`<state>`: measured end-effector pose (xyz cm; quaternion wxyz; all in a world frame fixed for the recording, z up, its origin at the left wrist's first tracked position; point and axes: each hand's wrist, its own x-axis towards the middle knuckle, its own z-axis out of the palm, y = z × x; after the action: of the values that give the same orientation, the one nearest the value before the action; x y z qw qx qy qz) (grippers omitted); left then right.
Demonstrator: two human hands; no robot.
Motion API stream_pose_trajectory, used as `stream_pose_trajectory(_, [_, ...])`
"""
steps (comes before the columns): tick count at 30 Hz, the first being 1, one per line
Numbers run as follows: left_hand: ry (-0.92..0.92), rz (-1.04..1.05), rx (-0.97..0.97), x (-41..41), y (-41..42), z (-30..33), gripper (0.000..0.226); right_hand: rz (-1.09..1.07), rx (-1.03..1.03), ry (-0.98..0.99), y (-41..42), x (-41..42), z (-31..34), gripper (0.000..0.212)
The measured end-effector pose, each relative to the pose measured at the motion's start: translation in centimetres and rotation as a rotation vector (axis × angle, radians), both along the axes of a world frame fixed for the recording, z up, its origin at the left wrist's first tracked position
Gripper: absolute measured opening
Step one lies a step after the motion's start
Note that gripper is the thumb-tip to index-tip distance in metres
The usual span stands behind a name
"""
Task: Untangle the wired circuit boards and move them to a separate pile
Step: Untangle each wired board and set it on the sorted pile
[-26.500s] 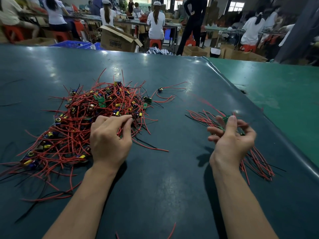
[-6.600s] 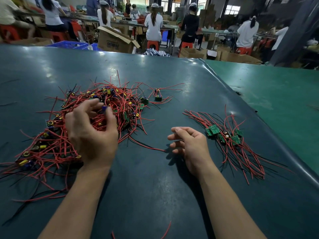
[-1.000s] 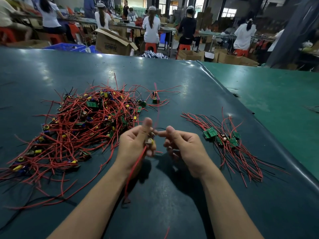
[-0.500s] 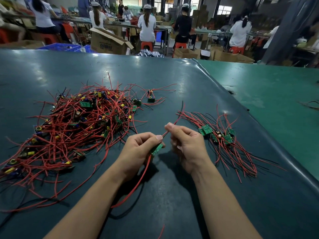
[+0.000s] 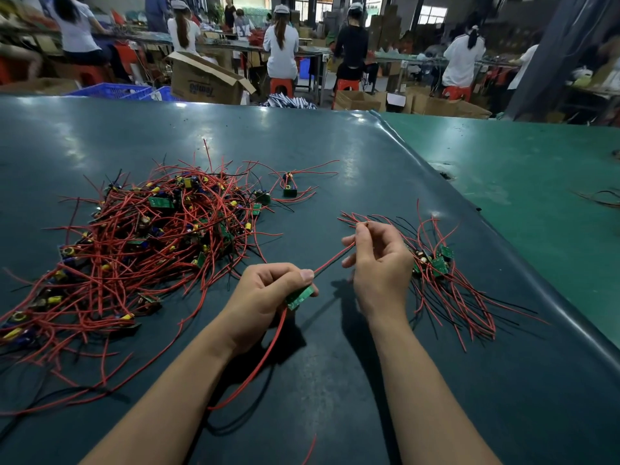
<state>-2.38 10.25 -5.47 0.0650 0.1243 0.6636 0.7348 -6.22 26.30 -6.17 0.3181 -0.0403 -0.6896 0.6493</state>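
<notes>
A big tangled heap of red-wired circuit boards lies on the left of the dark table. A smaller sorted pile lies on the right. My left hand grips one small green circuit board above the table's middle; a long red wire and a black one hang from it toward me. My right hand pinches another red wire of that board near its far end and holds it taut between both hands. The right hand partly hides the sorted pile.
A loose board with red wires lies apart behind the heap. The dark mat's raised edge runs along the right, beside a green table. Workers on stools and cardboard boxes fill the background.
My right hand has slid along the red wire, up and to the right toward the sorted pile, drawing it straight. My left hand still grips the board.
</notes>
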Motion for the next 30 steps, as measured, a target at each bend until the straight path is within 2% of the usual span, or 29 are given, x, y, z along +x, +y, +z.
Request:
stream_pose_trajectory(4, [0.051, -0.022, -0.022, 0.1, 0.1, 0.0, 0.028, -0.026, 0.228, 0.105, 0.2, 0.0, -0.6, 0.012])
stream_pose_trajectory(6, [0.047, 0.034, 0.002, 0.1, 0.1, -0.1, 0.027, -0.024, 0.27, 0.074, -0.2, 0.2, -0.7, 0.014])
stream_pose_trajectory(7, [0.036, 0.085, 0.035, 0.0, 0.2, -0.1, 0.025, 0.012, 0.214, 0.006, -0.6, 0.3, -0.4, 0.012])
stream_pose_trajectory(9, [-0.011, 0.189, 0.127, -0.3, 0.2, -0.1, 0.026, 0.164, -0.094, -0.16, -1.3, 0.4, 0.5, 0.012])
stream_pose_trajectory(11, [-0.027, 0.242, 0.2, -0.6, 0.3, -0.2, 0.027, 0.36, -0.366, -0.339, -1.4, 0.6, 1.4, 0.031])
stream_pose_trajectory(12, [-0.012, 0.253, 0.216, -0.7, 0.3, -0.2, 0.028, 0.457, -0.37, -0.422, -1.3, 0.9, 1.6, 0.037])
stream_pose_trajectory(14, [0.031, 0.254, 0.215, -0.8, 0.6, -0.3, 0.03, 0.649, -0.272, -0.521, -1.7, 1.8, 1.7, 0.033])
stream_pose_trajectory(17, [0.078, 0.226, 0.174, -0.7, 0.8, -0.4, 0.027, 0.765, -0.319, -0.522, -2.0, 2.4, 1.8, 0.026])
stream_pose_trajectory(20, [0.064, 0.173, 0.107, -0.6, 0.7, -0.5, 0.028, 0.761, -0.451, -0.507, -1.5, 2.1, 2.1, 0.014])
stream_pose_trajectory(22, [0.057, 0.157, 0.065, -0.5, 0.6, -0.4, 0.03, 0.728, -0.458, -0.496, -1.3, 2.0, 2.2, 0.009])
stream_pose_trajectory(25, [0.087, 0.145, 0.037, -0.3, 0.5, -0.2, 0.03, 0.543, -0.505, -0.428, -0.9, 1.4, 2.1, 0.006])
stream_pose_trajectory(30, [0.136, 0.07, -0.011, 0.4, 0.4, 0.0, 0.024, 0.22, -0.751, -0.239, 1.0, 0.1, 1.9, 0.015])
